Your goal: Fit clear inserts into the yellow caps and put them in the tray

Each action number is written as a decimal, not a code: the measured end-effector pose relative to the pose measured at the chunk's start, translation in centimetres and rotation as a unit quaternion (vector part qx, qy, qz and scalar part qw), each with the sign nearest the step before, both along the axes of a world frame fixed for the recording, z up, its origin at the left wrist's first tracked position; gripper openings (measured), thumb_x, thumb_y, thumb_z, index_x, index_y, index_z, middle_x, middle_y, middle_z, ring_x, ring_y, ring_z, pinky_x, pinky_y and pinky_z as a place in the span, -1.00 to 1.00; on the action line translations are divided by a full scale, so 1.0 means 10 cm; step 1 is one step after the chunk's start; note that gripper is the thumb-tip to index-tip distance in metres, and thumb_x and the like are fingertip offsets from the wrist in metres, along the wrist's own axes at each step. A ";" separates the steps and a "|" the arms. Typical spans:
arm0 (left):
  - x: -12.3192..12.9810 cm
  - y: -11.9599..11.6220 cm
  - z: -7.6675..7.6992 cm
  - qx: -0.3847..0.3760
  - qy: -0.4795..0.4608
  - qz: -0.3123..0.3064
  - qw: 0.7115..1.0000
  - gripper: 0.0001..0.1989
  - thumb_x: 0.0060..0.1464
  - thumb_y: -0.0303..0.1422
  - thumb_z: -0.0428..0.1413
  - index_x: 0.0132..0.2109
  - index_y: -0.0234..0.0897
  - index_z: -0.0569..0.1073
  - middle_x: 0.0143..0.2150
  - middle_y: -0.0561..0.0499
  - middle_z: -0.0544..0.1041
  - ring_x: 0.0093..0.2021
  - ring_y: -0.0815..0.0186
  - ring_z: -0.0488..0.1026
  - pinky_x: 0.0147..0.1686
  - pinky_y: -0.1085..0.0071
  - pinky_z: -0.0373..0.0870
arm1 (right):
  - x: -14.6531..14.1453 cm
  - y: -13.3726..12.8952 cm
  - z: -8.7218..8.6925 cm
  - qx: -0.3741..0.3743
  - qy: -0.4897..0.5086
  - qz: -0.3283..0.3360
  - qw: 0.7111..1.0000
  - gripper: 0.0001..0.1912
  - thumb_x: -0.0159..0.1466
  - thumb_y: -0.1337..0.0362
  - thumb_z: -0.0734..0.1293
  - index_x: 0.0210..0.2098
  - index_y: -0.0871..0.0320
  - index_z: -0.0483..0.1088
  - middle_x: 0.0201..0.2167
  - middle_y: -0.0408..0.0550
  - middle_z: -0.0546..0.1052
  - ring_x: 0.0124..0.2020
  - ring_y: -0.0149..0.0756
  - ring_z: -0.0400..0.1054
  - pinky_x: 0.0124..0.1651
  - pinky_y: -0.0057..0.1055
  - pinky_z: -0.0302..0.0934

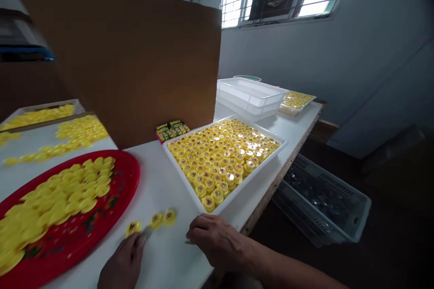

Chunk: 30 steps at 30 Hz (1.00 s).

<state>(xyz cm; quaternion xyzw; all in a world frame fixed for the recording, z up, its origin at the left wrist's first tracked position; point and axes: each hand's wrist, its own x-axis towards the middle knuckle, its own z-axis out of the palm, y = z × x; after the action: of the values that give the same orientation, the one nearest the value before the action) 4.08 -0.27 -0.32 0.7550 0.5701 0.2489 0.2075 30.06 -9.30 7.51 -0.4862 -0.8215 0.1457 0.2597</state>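
Note:
Three small yellow round pieces with dark printed centres lie on the white table: one (133, 228) at the fingertips of my left hand (124, 259), and two others (156, 220) (170, 217) side by side to its right. My left hand is closed, fingers pressed together; what they hold, if anything, is too small to name. My right hand (217, 239) rests curled by the near corner of a white tray (190, 189) filled with similar yellow pieces (217, 158). Its fingers are pinched, their contents hidden. At left, a red oval tray (132, 171) holds plain yellow discs (68, 194).
A brown board (135, 54) stands behind the table. Small green-and-yellow packets (172, 131) lie beside the filled tray. Stacked white bins (251, 95) and another filled tray (296, 100) stand farther back. A grey crate (359, 212) is below at right.

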 end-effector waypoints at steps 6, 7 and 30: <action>-0.23 -0.01 0.44 -0.025 -0.075 0.034 0.996 -0.70 0.05 -0.14 -0.01 -0.21 -0.22 0.47 -0.38 0.02 0.55 -0.42 0.29 0.47 -0.38 0.45 0.37 | -0.39 -0.06 -0.31 -0.039 0.074 -0.041 0.996 -0.74 0.29 0.46 0.10 -0.22 0.19 0.40 -0.30 0.00 0.46 -0.27 -0.38 0.36 -0.21 -0.52 0.23; -0.31 -0.02 0.48 -0.024 -0.080 0.051 0.995 -0.70 0.05 -0.14 0.00 -0.21 -0.22 0.47 -0.39 0.03 0.55 -0.42 0.30 0.46 -0.38 0.45 0.36 | -0.44 -0.04 -0.35 -0.043 0.077 -0.043 0.995 -0.73 0.29 0.45 0.10 -0.23 0.19 0.41 -0.30 0.00 0.46 -0.27 -0.38 0.37 -0.20 -0.51 0.23; -1.01 -0.32 0.16 -0.002 0.011 0.043 0.999 -0.70 0.02 -0.11 -0.03 -0.20 -0.14 0.45 -0.24 0.05 0.52 -0.44 0.33 0.44 -0.40 0.46 0.38 | -1.05 1.03 -0.55 -0.001 -0.214 -0.035 0.976 -0.16 0.10 -0.28 0.11 0.26 -0.03 -0.06 0.05 0.12 0.26 -0.05 -0.08 0.19 -0.05 -0.15 0.12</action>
<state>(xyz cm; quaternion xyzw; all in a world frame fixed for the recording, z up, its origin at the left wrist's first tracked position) -6.05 -3.49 1.24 0.7323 0.6046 0.2477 0.1919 19.57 1.03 2.04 -0.5349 -0.8403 0.0298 0.0827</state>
